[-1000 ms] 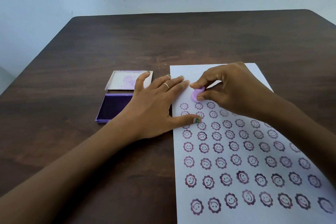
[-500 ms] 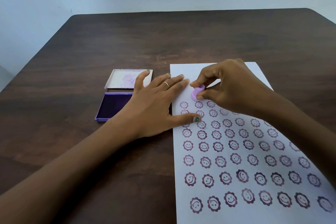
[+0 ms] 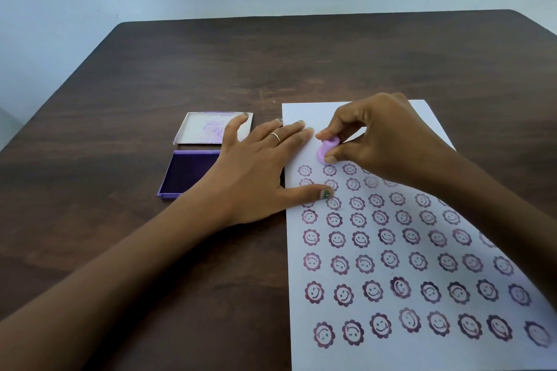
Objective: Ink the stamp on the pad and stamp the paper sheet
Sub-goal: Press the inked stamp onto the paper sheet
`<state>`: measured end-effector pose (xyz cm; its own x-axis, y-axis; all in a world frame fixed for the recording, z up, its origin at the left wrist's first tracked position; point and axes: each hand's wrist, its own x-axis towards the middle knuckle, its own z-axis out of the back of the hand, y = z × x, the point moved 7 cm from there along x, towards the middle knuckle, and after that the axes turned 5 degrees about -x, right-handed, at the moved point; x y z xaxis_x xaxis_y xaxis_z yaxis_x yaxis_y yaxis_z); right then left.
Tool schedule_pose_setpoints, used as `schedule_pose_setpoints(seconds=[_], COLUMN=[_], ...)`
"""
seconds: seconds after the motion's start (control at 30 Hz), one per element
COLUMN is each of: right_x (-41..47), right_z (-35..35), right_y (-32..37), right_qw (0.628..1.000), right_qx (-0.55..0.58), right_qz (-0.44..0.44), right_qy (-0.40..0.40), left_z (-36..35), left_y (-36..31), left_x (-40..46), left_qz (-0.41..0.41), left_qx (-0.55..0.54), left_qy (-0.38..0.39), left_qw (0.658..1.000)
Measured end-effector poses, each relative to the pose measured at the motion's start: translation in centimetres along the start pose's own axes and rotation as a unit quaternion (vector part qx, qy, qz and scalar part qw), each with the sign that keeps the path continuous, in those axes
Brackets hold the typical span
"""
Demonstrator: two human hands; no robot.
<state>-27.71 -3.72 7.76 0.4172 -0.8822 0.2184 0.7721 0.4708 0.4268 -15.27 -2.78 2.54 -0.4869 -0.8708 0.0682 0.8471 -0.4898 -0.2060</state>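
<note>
A white paper sheet (image 3: 401, 253) lies on the right, covered with several rows of purple smiley-flower prints. My right hand (image 3: 382, 138) pinches a small lilac stamp (image 3: 326, 151) between thumb and fingers, its face down on the bare upper part of the sheet just above the top row. My left hand (image 3: 259, 172) lies flat with fingers spread, thumb and fingertips pressing on the sheet's left edge. The open purple ink pad (image 3: 187, 173) sits left of the sheet, partly hidden under my left hand.
The pad's clear lid (image 3: 205, 131), smeared with ink, lies flat just behind the pad. All of it rests on a dark wooden table (image 3: 301, 63) that ends at a pale wall at the back.
My right hand has shifted the stamp slightly up the sheet, away from the top row of prints. My left hand stays flat on the paper's edge.
</note>
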Motion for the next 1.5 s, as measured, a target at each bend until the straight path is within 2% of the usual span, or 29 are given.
schedule_pose_setpoints(seconds=[0.27, 0.4, 0.47, 0.53, 0.63, 0.87, 1.1, 1.2, 1.27, 1.33, 1.43, 1.5], right_x=[0.0, -0.2, -0.2, -0.3, -0.5, -0.8, -1.0, -1.0, -0.9, -0.7, -0.6, -0.5], right_z=[0.0, 0.2, 1.2, 2.4, 3.1, 2.4, 2.3, 2.1, 1.8, 1.3, 0.4, -0.1], right_y=[-0.6, -1.4, -2.4, -3.4, -4.3, -5.3, -5.4, -5.4, -5.3, -5.1, -4.6, -4.2], right_qw=[0.999, 0.994, 0.979, 0.949, 0.915, 0.871, 0.867, 0.853, 0.836, 0.801, 0.726, 0.693], right_qx=[0.038, 0.106, 0.193, 0.293, 0.370, 0.455, 0.464, 0.488, 0.516, 0.570, 0.664, 0.697], right_qz=[0.000, -0.018, -0.043, -0.063, -0.085, -0.123, -0.122, -0.127, -0.133, -0.138, -0.150, -0.162], right_qy=[0.001, -0.002, -0.043, -0.097, -0.134, -0.135, -0.136, -0.134, -0.130, -0.118, -0.097, -0.084], left_z=[0.1, 0.3, 1.0, 2.0, 3.2, 3.6, 3.8, 4.5, 5.4, 6.0, 6.3, 6.1], left_y=[-0.1, -0.1, -0.1, 0.0, 0.4, 0.8, 0.9, 0.7, 0.5, 0.6, 0.8, 0.8], left_x=[0.0, -0.1, -0.1, -0.1, -0.3, -0.6, -0.5, -0.7, -0.8, -0.9, -0.8, -0.8], left_qz=[-0.003, -0.012, -0.016, -0.015, -0.003, 0.011, 0.016, 0.004, 0.002, 0.001, 0.019, 0.038], left_qx=[0.004, 0.000, -0.006, -0.008, -0.004, 0.023, 0.020, 0.008, -0.037, -0.135, -0.328, -0.421], left_qy=[-0.011, -0.016, -0.031, -0.058, -0.086, -0.106, -0.137, -0.184, -0.231, -0.259, -0.270, -0.270], left_qw=[1.000, 1.000, 0.999, 0.998, 0.996, 0.994, 0.990, 0.983, 0.972, 0.957, 0.905, 0.865])
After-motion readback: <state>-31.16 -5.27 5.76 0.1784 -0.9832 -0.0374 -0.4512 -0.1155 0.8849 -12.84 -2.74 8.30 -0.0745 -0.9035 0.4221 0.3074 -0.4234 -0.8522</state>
